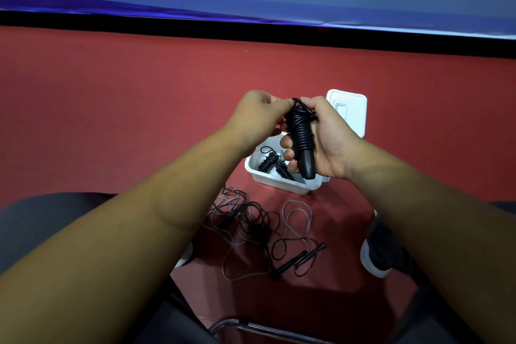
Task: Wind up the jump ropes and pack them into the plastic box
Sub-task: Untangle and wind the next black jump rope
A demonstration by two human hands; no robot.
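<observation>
**Wound rope held over the open box, last turn in hand**

The black jump rope (303, 134) is coiled tightly round its paired handles. The bundle stands nearly upright in the air, bare handle ends pointing down and toward the person, the rope's free end at the top. The right hand (331, 142) grips it, with the fingers curled round the coils and the palm turned to the camera. The left hand (258, 112) pinches the rope end at the top of the bundle, seemingly tucking in the final turn; its fingertips are hidden, so how the end is secured cannot be told.

Straight below the bundle, the white plastic box (282, 187) sits open on the red floor (139, 120), with at least two wound ropes (268, 160) lying in it. So the coming move is judged to be a short lowering. The right hand already carries the load and is the nearer one. The upright long axis would need tipping flat to lie beside the others.

The lid (353, 112) lies just beyond the box, toward the floor's far edge. A tangle of loose ropes (251, 220), dark and pale grey, sprawls just on the person's side of the box, their handles (296, 260) at its near right. A shoe (377, 248) rests to the right of the tangle.
</observation>
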